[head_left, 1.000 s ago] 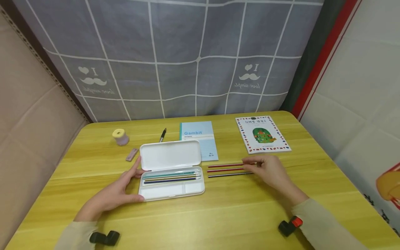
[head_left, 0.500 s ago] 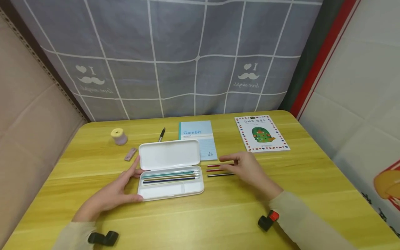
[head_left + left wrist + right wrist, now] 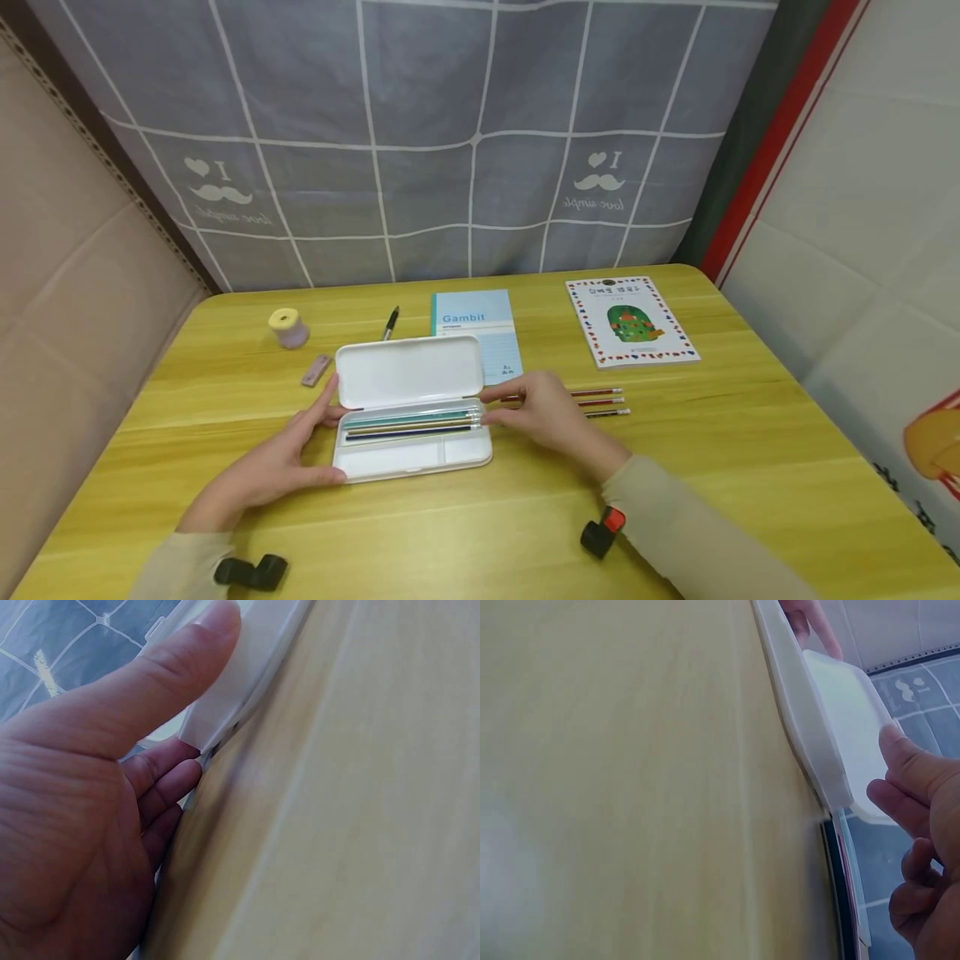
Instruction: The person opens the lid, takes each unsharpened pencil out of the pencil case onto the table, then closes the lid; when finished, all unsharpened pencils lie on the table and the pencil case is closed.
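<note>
An open white pencil case (image 3: 390, 457) lies mid-table with several pencils (image 3: 408, 423) in its long tray and its lid (image 3: 408, 371) tipped back. My left hand (image 3: 315, 437) holds the case's left end, thumb on the front corner and fingers along the side; the left wrist view shows the thumb (image 3: 187, 660) on the white rim (image 3: 255, 667). My right hand (image 3: 513, 408) hovers at the case's right end with loosely bent fingers, over the left ends of three loose pencils (image 3: 603, 401). In the right wrist view the hand (image 3: 922, 825) is beside the case (image 3: 810, 727) and grips nothing visible.
Behind the case lie a blue Gambit notebook (image 3: 480, 321) and a black pen (image 3: 391, 322). A picture book (image 3: 630, 321) sits at the back right. A yellow-topped small roll (image 3: 287, 327) and a pinkish eraser (image 3: 317, 370) are at the back left. A grey curtain hangs behind the yellow table (image 3: 750, 450).
My right hand has slid left along the three loose pencils, from their right ends to the case's right end. The pencils and my left hand have stayed put.
</note>
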{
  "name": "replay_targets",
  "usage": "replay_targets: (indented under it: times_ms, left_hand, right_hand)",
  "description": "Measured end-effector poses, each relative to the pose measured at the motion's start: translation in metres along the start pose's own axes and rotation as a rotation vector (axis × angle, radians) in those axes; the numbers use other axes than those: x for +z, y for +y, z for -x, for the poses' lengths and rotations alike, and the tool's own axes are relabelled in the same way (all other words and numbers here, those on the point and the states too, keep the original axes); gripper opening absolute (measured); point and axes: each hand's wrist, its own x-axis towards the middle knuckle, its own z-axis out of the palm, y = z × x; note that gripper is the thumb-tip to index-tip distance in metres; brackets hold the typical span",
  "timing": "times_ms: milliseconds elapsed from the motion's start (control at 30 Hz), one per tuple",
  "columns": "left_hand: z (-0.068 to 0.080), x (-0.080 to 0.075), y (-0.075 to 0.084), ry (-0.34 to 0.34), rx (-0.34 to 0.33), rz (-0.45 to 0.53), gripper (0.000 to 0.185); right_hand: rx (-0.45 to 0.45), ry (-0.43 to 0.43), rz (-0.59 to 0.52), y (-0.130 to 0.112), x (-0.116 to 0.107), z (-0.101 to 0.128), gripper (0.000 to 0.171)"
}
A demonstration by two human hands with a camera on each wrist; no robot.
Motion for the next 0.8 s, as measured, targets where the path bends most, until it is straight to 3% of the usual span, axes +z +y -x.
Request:
replay_targets:
  times_ms: [267, 800]
  left_hand:
    - [0.000, -0.002, -0.003, -0.008, -0.026, -0.020, 0.127]
    - [-0.001, -0.002, -0.001, -0.014, -0.047, -0.015, 0.127]
  right_hand:
    - [0.027, -0.054, 0.043, -0.007, 0.019, -0.008, 0.024]
    - [-0.008, -0.059, 0.332, -0.016, 0.029, -0.016, 0.025]
